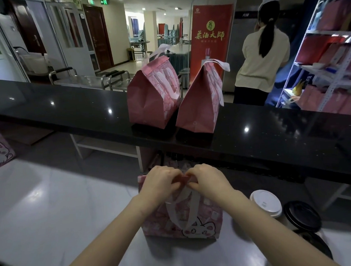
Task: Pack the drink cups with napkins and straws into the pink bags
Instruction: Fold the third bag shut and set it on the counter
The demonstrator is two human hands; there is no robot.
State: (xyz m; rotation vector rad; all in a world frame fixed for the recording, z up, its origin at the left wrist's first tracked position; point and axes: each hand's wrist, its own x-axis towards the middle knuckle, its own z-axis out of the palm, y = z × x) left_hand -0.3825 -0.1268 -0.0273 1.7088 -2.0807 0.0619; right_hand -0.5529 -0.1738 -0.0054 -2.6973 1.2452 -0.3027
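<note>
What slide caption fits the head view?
Left hand and right hand pinch the top of a pink bag; two closed bags stand on the black counter, lidded cups at right.

The near bag (182,221) is set on the lower bench (51,202). Just to its right, one cup (266,203) and another cup (303,215) are stood side by side. Behind, on the upper bench (66,106), a left bag (152,97) and a right bag (199,102) are placed close together. A rack (328,33) is found at the far right.
</note>
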